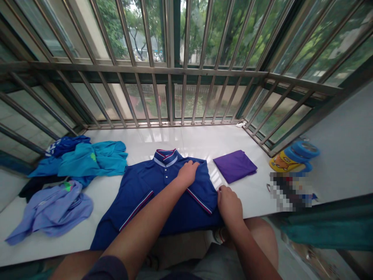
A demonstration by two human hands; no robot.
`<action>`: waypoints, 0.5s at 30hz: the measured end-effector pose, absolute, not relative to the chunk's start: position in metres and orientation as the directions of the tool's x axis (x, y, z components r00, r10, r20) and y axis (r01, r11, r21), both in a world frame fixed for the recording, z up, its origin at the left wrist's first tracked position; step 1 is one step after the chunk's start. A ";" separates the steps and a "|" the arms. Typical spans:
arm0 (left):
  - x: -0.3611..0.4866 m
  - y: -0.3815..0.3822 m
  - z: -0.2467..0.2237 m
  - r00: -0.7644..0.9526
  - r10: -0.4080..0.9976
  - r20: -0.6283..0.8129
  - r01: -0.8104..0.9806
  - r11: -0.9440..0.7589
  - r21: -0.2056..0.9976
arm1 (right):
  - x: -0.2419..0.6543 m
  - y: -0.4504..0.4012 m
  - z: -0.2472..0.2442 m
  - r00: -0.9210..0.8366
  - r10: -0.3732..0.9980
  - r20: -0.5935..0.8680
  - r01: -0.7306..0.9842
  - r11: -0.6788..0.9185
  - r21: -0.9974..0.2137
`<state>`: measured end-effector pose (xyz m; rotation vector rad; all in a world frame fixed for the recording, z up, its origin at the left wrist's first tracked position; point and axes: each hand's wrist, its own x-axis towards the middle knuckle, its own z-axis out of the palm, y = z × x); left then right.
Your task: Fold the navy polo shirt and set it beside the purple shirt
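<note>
A navy blue polo shirt [163, 202] lies spread on the white ledge, collar away from me, with red and white stripes on its collar and sleeve edges. Its lower part hangs over the front edge. My left hand [188, 174] reaches across it, fingers bent and closed on the fabric near the right shoulder. At the shirt's right side edge, beside the sleeve, my right hand [230, 203] pinches the cloth between thumb and fingers. A folded purple garment [235, 166] lies just beyond my right hand, apart from the shirt.
On the left lie a crumpled turquoise shirt [93, 159], a dark blue garment [71, 144] and a lavender shirt [58, 208]. A yellow and blue bottle [294, 156] stands at the right, near a blurred object [291, 192]. Metal window bars [183, 72] enclose the far side.
</note>
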<state>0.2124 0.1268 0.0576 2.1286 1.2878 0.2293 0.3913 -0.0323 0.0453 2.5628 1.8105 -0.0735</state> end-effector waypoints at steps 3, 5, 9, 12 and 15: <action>0.211 0.110 0.050 0.563 0.823 -0.072 0.697 -0.426 0.577 | 0.385 -0.011 0.041 0.207 0.973 0.106 0.977 -0.200 -0.072; 0.209 0.103 0.046 0.578 0.816 -0.020 0.672 -0.461 0.580 | 0.380 0.012 0.035 0.066 0.980 0.190 0.991 -0.042 -0.127; 0.185 0.111 0.048 0.497 0.863 0.089 0.674 -0.448 0.587 | 0.373 0.060 0.032 -0.047 0.995 0.092 0.987 0.061 -0.151; 0.136 0.135 0.057 0.332 0.934 0.131 0.749 -0.346 0.566 | 0.372 0.086 0.044 -0.043 0.999 -0.020 0.992 0.040 -0.119; 0.071 0.164 0.064 0.172 0.981 0.090 0.832 -0.193 0.519 | 0.365 0.109 0.060 -0.075 0.997 0.013 0.989 0.076 -0.125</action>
